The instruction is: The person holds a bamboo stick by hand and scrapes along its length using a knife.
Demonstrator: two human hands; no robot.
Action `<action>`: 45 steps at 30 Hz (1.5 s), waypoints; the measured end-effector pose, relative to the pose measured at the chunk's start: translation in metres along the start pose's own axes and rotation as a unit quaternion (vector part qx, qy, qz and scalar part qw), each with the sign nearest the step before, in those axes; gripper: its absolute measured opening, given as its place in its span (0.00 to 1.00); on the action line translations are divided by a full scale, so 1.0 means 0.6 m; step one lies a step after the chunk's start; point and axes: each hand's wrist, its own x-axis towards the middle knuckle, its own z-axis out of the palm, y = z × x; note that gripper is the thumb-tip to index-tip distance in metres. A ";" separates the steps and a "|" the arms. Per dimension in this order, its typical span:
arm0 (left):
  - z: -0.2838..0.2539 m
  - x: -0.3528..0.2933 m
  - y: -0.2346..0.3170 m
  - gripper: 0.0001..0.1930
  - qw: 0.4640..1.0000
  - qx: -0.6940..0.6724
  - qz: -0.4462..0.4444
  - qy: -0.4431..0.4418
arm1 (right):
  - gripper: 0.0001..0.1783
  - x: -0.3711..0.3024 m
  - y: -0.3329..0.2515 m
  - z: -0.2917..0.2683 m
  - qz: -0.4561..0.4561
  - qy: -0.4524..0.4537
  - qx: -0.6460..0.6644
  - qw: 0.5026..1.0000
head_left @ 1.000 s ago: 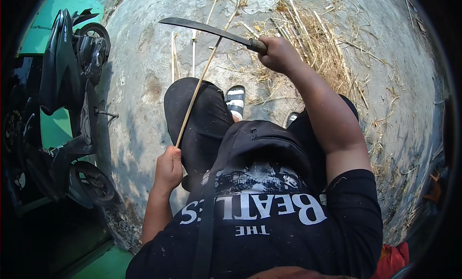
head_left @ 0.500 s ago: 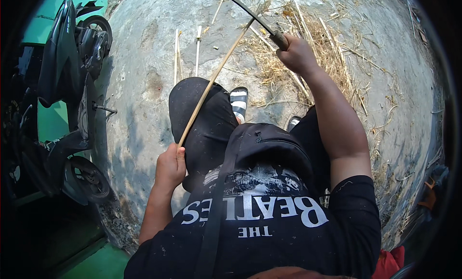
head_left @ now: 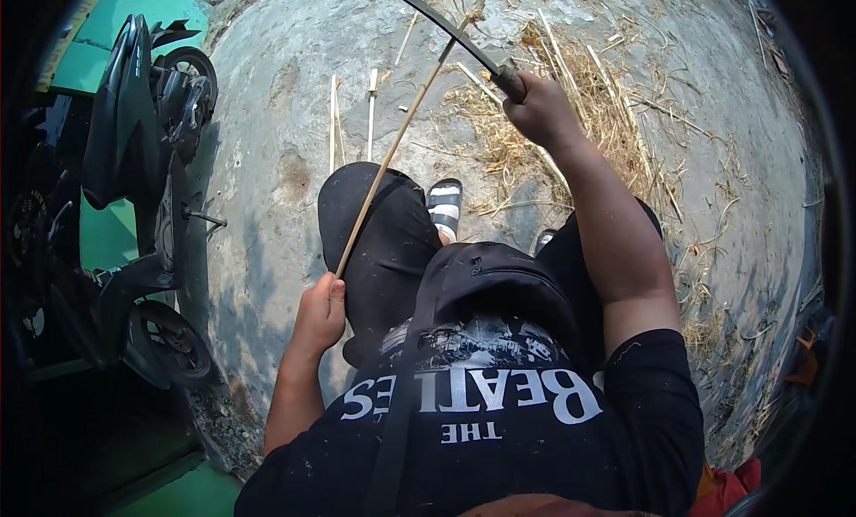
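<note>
My left hand [head_left: 318, 316] is closed around the lower end of a long thin wooden stick [head_left: 385, 165], which slants up and to the right across my left thigh. Gripped by its short handle in my right hand [head_left: 546, 111] is a long curved knife [head_left: 426, 10]. Its dark blade crosses the stick near the stick's far end and appears to touch it. Past the blade, the stick has a pale knot or frayed spot [head_left: 473, 16]. The knife's tip lies outside the picture.
Dry shavings and fibres [head_left: 513, 142] lie heaped on the concrete ground [head_left: 259, 160] beyond my right knee. Slender pale sticks [head_left: 372, 115] rest beyond my left knee. A black motorbike [head_left: 125, 133] stands at the left, and red cloth [head_left: 731, 486] shows at the lower right.
The knife and right hand have shifted slightly left in the picture, the blade still across the stick. The whole view has moved a little, and both grips remain the same.
</note>
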 end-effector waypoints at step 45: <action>-0.019 0.013 -0.134 0.22 0.936 -0.313 -0.038 -0.155 | 0.15 -0.351 0.039 -0.306 0.235 0.343 0.210 0.885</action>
